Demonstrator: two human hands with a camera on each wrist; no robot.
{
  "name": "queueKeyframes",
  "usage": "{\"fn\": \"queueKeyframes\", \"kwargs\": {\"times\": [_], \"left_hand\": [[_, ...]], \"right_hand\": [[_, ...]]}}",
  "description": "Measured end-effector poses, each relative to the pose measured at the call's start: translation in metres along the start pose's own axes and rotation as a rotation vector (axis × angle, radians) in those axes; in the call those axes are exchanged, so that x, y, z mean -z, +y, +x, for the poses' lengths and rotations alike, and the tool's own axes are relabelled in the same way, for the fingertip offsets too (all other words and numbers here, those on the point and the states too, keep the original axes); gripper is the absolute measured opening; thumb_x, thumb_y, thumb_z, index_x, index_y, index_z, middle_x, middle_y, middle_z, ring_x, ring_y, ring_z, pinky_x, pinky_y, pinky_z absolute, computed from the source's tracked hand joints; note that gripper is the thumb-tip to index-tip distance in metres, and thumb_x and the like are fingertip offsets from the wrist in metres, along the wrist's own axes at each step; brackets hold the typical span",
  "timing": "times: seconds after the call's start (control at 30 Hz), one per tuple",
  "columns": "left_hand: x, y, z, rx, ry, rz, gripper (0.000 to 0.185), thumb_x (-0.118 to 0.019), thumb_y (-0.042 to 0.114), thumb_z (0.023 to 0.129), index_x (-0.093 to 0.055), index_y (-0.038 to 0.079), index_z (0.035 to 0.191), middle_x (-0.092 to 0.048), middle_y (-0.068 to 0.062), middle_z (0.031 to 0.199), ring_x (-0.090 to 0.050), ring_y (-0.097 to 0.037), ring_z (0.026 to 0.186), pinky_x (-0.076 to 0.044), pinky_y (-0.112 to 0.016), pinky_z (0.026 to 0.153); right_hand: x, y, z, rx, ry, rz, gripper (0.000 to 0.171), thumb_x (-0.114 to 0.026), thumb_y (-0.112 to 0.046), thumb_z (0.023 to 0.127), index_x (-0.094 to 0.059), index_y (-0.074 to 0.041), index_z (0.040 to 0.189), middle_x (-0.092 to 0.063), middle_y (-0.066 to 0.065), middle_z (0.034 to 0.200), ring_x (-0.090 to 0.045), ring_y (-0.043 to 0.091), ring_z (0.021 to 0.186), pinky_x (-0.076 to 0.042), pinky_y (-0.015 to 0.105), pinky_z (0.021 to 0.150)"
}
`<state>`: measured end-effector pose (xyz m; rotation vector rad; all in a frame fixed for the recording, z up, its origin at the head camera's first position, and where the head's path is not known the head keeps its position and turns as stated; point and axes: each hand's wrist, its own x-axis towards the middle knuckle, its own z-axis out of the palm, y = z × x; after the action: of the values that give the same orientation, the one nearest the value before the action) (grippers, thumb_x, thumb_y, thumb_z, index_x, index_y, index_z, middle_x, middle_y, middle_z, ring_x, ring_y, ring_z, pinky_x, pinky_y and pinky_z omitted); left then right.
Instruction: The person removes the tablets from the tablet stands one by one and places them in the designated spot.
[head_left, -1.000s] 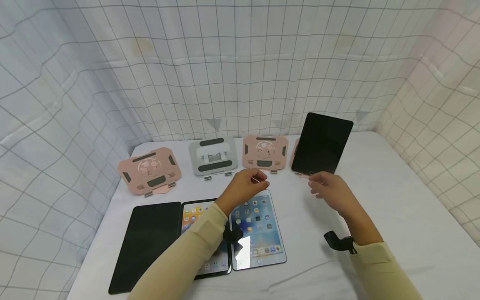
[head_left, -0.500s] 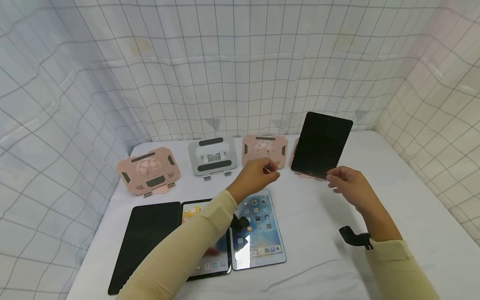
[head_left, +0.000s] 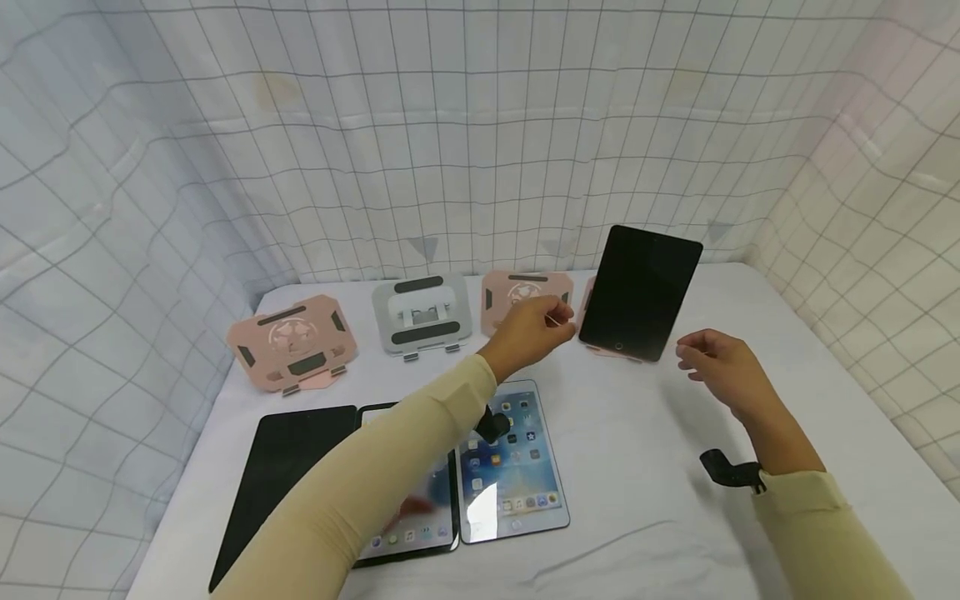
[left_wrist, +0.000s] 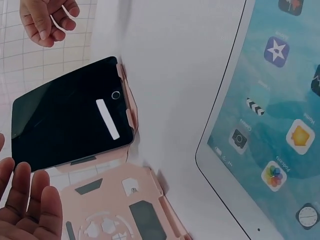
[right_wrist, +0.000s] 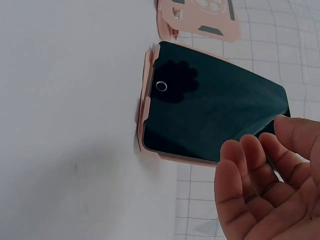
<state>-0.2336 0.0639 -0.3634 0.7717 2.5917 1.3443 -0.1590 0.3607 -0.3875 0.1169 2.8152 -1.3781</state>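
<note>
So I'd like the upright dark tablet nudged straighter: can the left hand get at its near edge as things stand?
Probably yes. The left hand is open and holds nothing, just beside the dark tablet leaning on its pink stand, with only bare table between. The right hand is off to the other side.

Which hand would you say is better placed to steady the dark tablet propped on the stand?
Left, probably. The left hand hovers right beside the tablet, fingertips almost at its lower left edge. The right hand hangs open farther off, to the right of the pink stand.
</note>
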Motion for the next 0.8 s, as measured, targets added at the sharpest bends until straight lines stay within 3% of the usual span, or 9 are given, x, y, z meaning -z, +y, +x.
{"fn": "queueKeyframes", "kwargs": {"times": [0.33, 0.63, 0.8], "left_hand": [[-0.007, -0.006, 0.032, 0.025, -0.006, 0.017, 0.024, -0.064, 0.02, 0.096, -0.066, 0.004, 0.113, -0.065, -0.003, 0.102, -0.061, -0.016, 0.096, -0.052, -0.024, 0.079], [-0.01, -0.011, 0.058, 0.074, -0.004, 0.082, 0.024, -0.064, 0.024, 0.098, -0.065, 0.008, 0.115, -0.064, -0.003, 0.106, -0.058, -0.015, 0.098, -0.049, -0.027, 0.088], [-0.009, -0.011, 0.067, 0.099, 0.001, 0.076, 0.027, -0.061, 0.023, 0.099, -0.063, 0.006, 0.12, -0.063, -0.006, 0.111, -0.057, -0.018, 0.101, -0.049, -0.029, 0.091]], "right_hand": [[0.01, 0.005, 0.018, -0.027, 0.038, 0.001, 0.038, -0.047, -0.028, 0.105, -0.053, 0.007, 0.12, -0.057, 0.027, 0.118, -0.06, 0.037, 0.106, -0.052, 0.015, 0.074], [0.019, 0.004, 0.035, -0.026, 0.115, 0.036, 0.037, -0.049, -0.028, 0.105, -0.053, 0.006, 0.12, -0.057, 0.022, 0.114, -0.06, 0.008, 0.089, -0.052, 0.015, 0.073], [0.022, 0.002, 0.044, -0.044, 0.145, 0.069, 0.04, -0.049, -0.029, 0.105, -0.051, 0.005, 0.125, -0.055, 0.022, 0.118, -0.057, 0.018, 0.098, -0.052, 0.013, 0.074]]}}
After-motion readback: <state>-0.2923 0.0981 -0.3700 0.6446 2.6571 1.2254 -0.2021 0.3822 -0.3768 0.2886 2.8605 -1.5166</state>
